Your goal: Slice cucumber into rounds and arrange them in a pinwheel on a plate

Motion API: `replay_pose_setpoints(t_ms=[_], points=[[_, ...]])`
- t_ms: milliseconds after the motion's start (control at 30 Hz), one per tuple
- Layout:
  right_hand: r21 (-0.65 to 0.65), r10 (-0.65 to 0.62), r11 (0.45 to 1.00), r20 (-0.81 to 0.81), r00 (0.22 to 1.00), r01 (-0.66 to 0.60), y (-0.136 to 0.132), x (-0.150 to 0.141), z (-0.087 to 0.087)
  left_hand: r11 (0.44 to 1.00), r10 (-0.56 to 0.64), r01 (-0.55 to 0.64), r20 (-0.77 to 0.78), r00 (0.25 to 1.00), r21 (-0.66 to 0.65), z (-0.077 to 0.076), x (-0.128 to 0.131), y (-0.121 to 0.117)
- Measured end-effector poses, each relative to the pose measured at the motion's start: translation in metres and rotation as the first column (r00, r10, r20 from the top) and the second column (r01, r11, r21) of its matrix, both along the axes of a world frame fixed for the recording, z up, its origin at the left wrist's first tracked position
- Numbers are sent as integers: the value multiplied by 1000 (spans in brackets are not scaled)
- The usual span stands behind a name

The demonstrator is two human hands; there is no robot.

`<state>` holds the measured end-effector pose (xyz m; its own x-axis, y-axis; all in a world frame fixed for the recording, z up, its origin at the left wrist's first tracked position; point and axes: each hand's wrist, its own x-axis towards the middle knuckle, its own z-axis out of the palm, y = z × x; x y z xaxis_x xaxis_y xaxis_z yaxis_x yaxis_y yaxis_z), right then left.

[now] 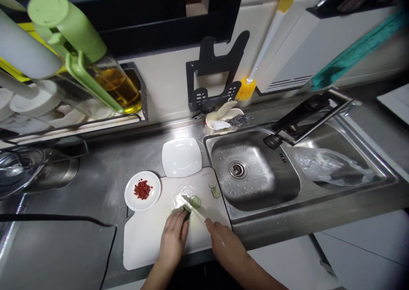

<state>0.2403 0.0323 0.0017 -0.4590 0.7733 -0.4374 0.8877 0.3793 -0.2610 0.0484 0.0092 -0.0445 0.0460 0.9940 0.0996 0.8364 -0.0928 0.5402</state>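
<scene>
My left hand (pixel 174 232) is closed around a piece of cucumber (pixel 187 213) on the white cutting board (pixel 143 239), and the fingers hide most of it. In my right hand (pixel 222 241) is a knife (pixel 194 211), gripped by its handle, its blade angled up and left beside the cucumber. A few thin cucumber slices (pixel 195 202) lie just right of the blade. More slices (pixel 214 191) rest near the board's right edge. The board's surface looks wet around the blade.
A round white plate (pixel 129 198) with chopped red pieces (pixel 142 190) overlaps the board's left edge. Behind the board sits a square white plate (pixel 182 156). To the right are a steel sink (pixel 255 183) and black faucet (pixel 297 115). An oil bottle (pixel 111 83) stands on the left shelf.
</scene>
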Motion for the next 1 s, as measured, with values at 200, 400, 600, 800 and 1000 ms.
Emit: replay_pose_setpoints(t_ms=[200,400,600,800,1000], points=[[46,43,998,0,999,-43,-21,8,1,1000,-15,16,-10,1000,8,-1,-2,0],[158,89,984,-19,996,-85,-29,15,3,1000,-17,18,-13,1000,19,-2,-2,0],[305,121,947,-41,992,-103,-27,17,7,999,-15,16,-19,1000,32,-4,-2,-1],[303,91,951,-72,993,-65,-20,15,22,1000,-14,14,-19,1000,26,0,0,0],[285,95,956,-79,992,-68,-14,12,28,999,-23,24,-24,999,28,-1,0,1]])
